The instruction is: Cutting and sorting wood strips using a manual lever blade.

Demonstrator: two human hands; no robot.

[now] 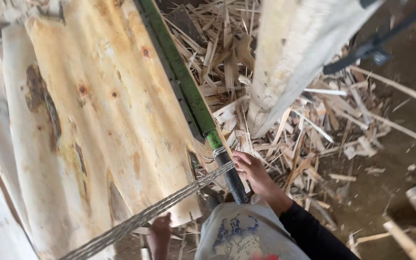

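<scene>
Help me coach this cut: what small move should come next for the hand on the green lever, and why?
Probably press the green lever down along the veneer sheet. The right hand already grips its black handle, the blade edge lies along the sheet's right edge, and offcut strips lie piled beyond. The left hand sits low, apart from the blade.

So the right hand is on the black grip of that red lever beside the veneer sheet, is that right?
Not quite: the lever is green, not red. The head view shows the right hand on its black grip, beside the veneer sheet.
</scene>
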